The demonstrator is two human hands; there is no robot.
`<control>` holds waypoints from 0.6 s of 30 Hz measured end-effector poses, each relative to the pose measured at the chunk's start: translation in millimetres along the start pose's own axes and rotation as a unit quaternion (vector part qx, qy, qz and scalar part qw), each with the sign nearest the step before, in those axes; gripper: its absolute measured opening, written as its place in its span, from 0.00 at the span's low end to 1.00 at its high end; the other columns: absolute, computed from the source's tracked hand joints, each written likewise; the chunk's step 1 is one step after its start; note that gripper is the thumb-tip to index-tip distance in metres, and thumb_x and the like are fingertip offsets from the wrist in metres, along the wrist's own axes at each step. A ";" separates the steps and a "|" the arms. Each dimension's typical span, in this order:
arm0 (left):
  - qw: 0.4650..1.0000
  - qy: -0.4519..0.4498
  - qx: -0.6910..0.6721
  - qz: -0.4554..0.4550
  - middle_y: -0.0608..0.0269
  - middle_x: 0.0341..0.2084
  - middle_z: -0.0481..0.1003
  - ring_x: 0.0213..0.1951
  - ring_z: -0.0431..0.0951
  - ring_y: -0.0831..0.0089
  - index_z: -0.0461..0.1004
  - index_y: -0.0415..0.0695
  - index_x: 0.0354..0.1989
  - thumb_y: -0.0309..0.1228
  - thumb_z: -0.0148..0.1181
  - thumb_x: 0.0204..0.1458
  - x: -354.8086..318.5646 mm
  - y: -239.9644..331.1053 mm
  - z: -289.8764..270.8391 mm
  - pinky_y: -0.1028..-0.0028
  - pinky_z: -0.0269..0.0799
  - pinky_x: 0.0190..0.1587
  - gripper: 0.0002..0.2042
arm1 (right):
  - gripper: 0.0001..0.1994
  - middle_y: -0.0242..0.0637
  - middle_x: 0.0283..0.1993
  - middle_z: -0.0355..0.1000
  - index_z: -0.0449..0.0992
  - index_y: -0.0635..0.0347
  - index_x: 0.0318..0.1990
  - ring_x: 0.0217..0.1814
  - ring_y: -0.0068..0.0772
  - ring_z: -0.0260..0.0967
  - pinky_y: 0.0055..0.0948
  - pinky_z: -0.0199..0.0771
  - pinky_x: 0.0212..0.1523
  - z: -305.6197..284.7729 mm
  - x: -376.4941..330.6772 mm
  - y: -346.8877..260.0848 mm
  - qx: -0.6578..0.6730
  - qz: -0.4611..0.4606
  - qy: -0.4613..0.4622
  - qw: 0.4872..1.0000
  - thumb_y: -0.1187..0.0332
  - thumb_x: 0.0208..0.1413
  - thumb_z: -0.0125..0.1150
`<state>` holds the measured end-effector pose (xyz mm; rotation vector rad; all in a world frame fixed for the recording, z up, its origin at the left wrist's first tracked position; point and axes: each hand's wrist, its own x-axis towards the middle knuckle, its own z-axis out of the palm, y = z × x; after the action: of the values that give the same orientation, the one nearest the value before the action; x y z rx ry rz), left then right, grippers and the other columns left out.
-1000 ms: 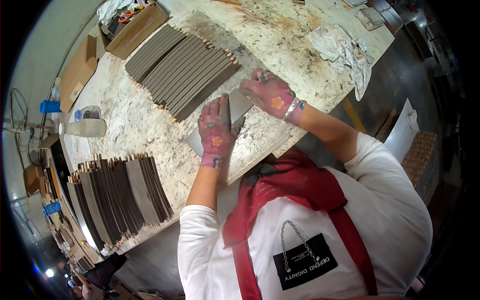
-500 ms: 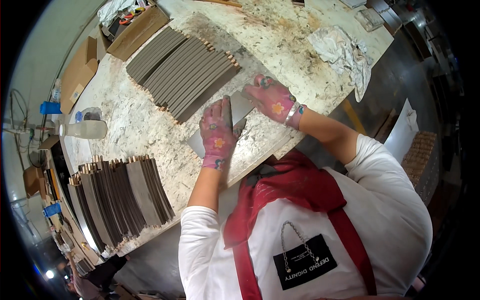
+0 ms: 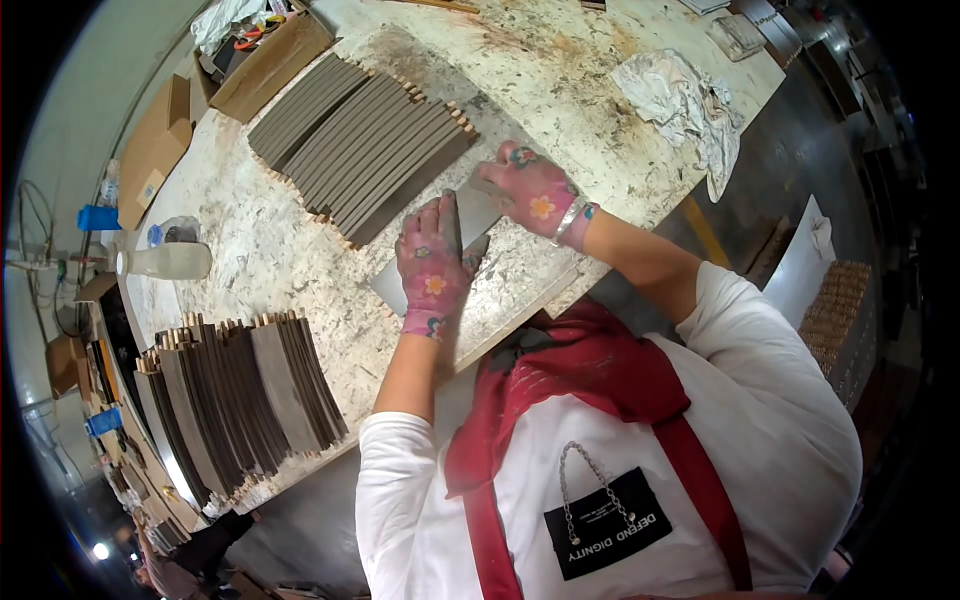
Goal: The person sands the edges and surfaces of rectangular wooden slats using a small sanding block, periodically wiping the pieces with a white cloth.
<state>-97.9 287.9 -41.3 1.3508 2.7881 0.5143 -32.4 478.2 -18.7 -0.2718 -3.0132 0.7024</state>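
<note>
A flat grey slat [image 3: 482,213] lies on the worktable [image 3: 560,90] close to its front edge. My left hand [image 3: 433,265], in a pink flowered glove, rests flat across the slat, fingers stretched out and thumb apart. At the slat's far right end is my right hand [image 3: 535,195], in a matching glove. Its fingers are curled down at that end; whatever they hold is hidden beneath them. Just beyond the slat, a row of similar grey slats [image 3: 360,145] stands packed side by side, with pale wood-coloured ends showing.
Another batch of dark slats [image 3: 235,395] stands at the table's left front. Behind it lies a cloudy bottle [image 3: 175,261]. An open cardboard box [image 3: 270,80] sits at the back left. A crumpled white cloth [image 3: 675,105] hangs over the right edge. A person [image 3: 170,570] is at lower left.
My right hand has shifted slightly left along the end of the slat. My left hand stays flat in the same place on it.
</note>
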 end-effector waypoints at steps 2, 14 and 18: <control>1.000 -0.004 0.010 -0.002 0.56 0.56 0.69 0.58 0.67 0.56 0.63 0.42 0.65 0.40 0.70 0.43 -0.8 -1.2 -1.1 0.57 0.65 0.58 0.39 | 0.16 0.51 0.54 0.66 0.74 0.54 0.49 0.53 0.52 0.70 0.43 0.74 0.51 1.2 -2.3 7.0 -0.022 0.002 -0.018 1.000 0.67 0.51 0.63; 0.982 0.001 -0.187 0.001 0.47 0.53 0.74 0.53 0.74 0.47 0.71 0.40 0.59 0.40 0.61 0.55 7.3 -22.1 -6.9 0.60 0.69 0.57 0.25 | 0.14 0.46 0.55 0.70 0.76 0.50 0.51 0.54 0.49 0.72 0.40 0.74 0.53 -12.6 -11.7 17.7 0.097 0.052 0.005 0.994 0.64 0.57 0.60; 0.994 0.005 -0.081 0.079 0.50 0.49 0.75 0.47 0.75 0.50 0.73 0.44 0.58 0.31 0.57 0.55 -9.7 -67.8 -17.9 0.59 0.74 0.49 0.20 | 0.17 0.47 0.52 0.68 0.74 0.49 0.54 0.49 0.51 0.73 0.44 0.73 0.53 5.7 -24.9 15.8 0.211 -0.022 0.123 0.970 0.68 0.56 0.59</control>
<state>-146.0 236.3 -45.4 1.5415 2.5929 0.7348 -5.7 485.2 -30.7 -0.2512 -2.5509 1.1788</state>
